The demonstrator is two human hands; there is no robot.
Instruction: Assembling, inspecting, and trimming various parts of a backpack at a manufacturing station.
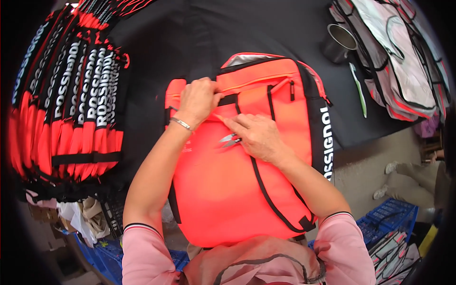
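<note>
On the black-covered table, an orange backpack is lying flat, its lower end hanging over the near edge toward the person. Left hand is clenching the top edge of the backpack, fingers curled tight around the fabric just beside a black strap. Right hand is resting on the bag's front panel, fingers partly curled and gripping small silver thread snips, blades pointing left, index finger stretching out along the orange fabric toward the left hand. A silver bracelet is sitting on the left wrist. Pink sleeves are covering both upper arms.

Black side panel along the bag's right edge is carrying a vertical strip of white lettering. Black trim lines are running diagonally across the front panel down to a buckle near the lower right.

At far left, a stack of matching orange-and-black bags is standing in a row on edge, each showing a black band with white lettering, fanning across the table's left side. At upper right, a pile of grey-and-pink bags is lying on the table, with a metal cup just beside it and a green-and-white pen-like item near the cup. Blue plastic crates are sitting on the floor at lower right and lower left. Another person's legs and pale shoes are showing at the right edge.
</note>
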